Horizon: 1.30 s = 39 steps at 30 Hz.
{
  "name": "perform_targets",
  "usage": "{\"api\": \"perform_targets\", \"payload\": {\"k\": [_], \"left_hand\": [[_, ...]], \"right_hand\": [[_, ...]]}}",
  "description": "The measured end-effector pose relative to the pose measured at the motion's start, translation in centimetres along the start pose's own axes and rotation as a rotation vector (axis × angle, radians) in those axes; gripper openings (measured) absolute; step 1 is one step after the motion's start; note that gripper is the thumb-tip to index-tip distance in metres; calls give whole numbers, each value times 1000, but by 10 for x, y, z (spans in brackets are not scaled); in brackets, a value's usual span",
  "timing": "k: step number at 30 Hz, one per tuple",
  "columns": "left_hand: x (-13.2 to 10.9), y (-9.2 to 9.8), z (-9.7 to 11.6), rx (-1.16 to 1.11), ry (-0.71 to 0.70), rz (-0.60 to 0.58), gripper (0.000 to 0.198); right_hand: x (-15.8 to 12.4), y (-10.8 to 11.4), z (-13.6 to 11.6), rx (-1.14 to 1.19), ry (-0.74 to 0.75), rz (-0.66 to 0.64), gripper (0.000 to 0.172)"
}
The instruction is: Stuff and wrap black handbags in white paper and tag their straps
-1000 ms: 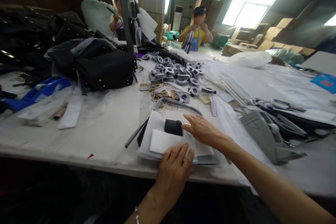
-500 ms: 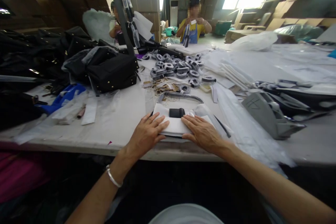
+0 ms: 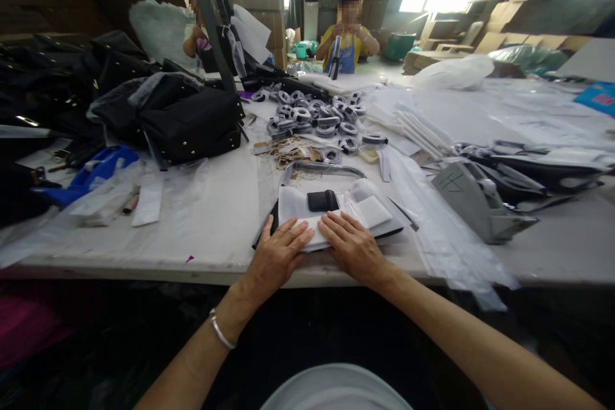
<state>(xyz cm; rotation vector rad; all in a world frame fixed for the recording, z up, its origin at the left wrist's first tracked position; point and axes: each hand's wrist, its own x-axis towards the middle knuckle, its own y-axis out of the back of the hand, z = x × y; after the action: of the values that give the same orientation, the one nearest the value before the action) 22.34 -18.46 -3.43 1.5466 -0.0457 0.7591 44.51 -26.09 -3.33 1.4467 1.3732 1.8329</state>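
Both my left hand (image 3: 278,257) and my right hand (image 3: 354,248) lie open and flat, palms down, side by side on the white sheet (image 3: 294,206); neither grips anything. The sheet sits at the near edge of the table (image 3: 567,250), with a small black piece (image 3: 323,200) resting on it just beyond my fingertips. Further back lie grey rolled bands (image 3: 312,118), with black bags (image 3: 192,125) to their left.

Bare table (image 3: 225,218) left; clutter (image 3: 312,125) ahead
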Motion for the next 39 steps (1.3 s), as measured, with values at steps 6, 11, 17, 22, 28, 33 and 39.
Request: {"api": "perform_targets", "payload": {"k": [6, 11, 17, 22, 28, 33, 39], "left_hand": [[-6, -18, -1, 79, -9, 155, 37], [-15, -12, 12, 242, -43, 152, 45], [2, -1, 25, 432, -112, -91, 47], [8, -2, 15, 451, -160, -87, 43], [15, 3, -1, 334, -181, 31, 39], [35, 20, -6, 255, -178, 17, 41], [34, 26, 1, 351, -140, 12, 60]], "right_hand": [[-4, -10, 1, -53, -22, 64, 39], [-6, -10, -1, -99, 11, 84, 37], [3, -3, -13, -140, -52, 26, 40], [3, -6, -31, -148, -148, -7, 65], [6, -4, -31, -146, -149, 30, 74], [23, 4, -18, -222, -98, 73, 64], [43, 19, -1, -295, 31, 97, 28]]}}
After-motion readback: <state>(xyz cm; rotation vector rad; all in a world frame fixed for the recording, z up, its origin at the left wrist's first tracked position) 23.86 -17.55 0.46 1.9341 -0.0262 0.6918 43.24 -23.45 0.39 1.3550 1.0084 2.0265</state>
